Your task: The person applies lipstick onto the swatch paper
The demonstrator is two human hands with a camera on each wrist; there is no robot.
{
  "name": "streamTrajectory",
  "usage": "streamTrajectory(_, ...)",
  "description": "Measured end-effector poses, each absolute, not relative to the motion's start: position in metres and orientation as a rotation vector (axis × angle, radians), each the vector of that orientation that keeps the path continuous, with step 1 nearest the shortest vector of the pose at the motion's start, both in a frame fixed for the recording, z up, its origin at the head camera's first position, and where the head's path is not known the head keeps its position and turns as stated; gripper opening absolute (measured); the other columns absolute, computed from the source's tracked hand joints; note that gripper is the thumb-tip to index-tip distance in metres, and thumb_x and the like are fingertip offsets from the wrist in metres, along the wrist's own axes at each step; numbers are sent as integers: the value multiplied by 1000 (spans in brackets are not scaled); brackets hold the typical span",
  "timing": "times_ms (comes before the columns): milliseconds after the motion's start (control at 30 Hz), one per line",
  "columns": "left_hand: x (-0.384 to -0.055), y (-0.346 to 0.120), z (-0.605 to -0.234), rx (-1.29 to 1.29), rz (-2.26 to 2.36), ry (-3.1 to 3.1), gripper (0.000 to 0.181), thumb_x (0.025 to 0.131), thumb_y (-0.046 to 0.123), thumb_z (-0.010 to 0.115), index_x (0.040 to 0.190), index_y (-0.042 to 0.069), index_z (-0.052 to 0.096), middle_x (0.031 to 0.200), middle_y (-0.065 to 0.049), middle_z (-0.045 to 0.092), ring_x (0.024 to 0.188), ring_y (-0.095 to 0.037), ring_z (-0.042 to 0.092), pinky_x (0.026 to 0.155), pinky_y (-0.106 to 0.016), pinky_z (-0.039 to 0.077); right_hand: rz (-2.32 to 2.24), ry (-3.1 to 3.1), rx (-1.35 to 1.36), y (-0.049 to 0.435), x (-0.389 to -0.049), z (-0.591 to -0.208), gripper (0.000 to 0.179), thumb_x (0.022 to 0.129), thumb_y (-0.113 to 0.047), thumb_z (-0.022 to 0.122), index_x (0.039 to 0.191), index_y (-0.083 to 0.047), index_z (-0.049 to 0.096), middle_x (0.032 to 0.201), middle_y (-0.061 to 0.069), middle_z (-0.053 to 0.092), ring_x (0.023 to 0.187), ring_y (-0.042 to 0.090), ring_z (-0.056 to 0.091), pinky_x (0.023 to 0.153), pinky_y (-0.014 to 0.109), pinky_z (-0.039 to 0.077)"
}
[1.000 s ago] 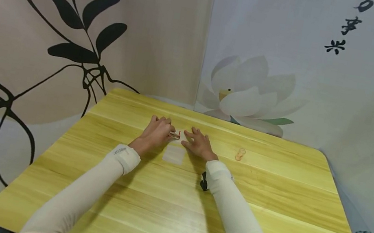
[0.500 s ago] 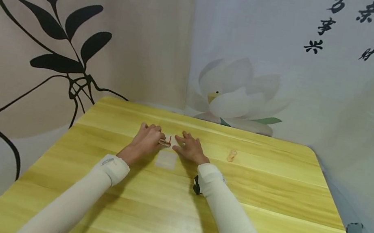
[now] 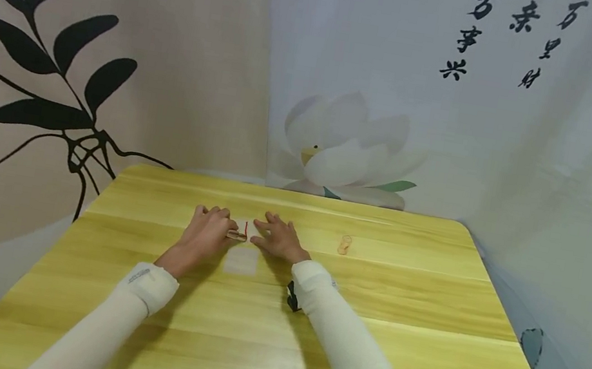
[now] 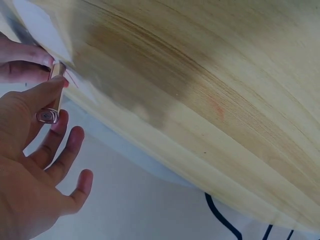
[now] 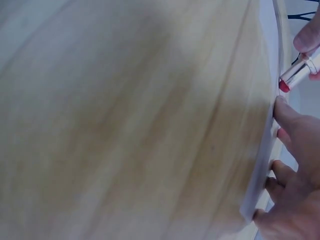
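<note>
In the head view, my left hand (image 3: 203,235) pinches a shiny gold lipstick (image 3: 236,235) between thumb and fingers. Its red tip (image 5: 284,86) shows in the right wrist view, just above or touching the white paper (image 5: 256,187); I cannot tell which. A short red line (image 3: 246,228) marks the paper near that tip. My right hand (image 3: 279,239) rests with spread fingers on the paper's right side, its fingertips close to the lipstick. In the left wrist view, the gold tube (image 4: 56,90) sits between thumb and index finger, the other fingers loosely bent.
A pale square (image 3: 241,261) lies on the wooden table (image 3: 270,337) nearer to me. To the right is a small orange-brown shape (image 3: 344,245), too small to identify. Behind the table's far edge hangs a printed curtain (image 3: 193,63).
The whole head view has shifted, so the table and hands appear farther left and lower. Relative to the paper, both hands stay about where they were, the lipstick still in the left.
</note>
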State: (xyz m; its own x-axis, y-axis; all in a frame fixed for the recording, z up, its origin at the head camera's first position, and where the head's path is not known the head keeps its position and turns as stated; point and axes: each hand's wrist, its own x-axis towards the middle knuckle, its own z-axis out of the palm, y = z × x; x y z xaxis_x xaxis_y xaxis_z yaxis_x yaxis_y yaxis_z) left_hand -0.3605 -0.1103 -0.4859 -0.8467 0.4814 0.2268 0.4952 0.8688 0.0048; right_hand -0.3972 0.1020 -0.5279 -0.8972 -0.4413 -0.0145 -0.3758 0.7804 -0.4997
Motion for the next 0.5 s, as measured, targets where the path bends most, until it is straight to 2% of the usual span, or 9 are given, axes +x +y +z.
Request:
streamTrajectory(267, -354, -119, -484, -759, -120, -2785, 23, 84, 27, 88, 102, 13, 84, 91, -3, 69, 89, -28, 66, 93, -60, 44, -676, 2854, -691, 93, -395, -528, 55, 106, -39, 61, 155, -15, 51, 167, 18, 30, 155, 39, 24, 123, 63, 14)
streamTrajectory(500, -359, -116, -481, -746, -170, -2751, 29, 85, 20, 89, 111, 11, 80, 101, -6, 70, 96, -30, 66, 92, -58, 44, -695, 2881, -648, 99, -391, -521, 53, 105, -35, 63, 152, -13, 54, 165, 19, 33, 154, 39, 28, 123, 62, 17)
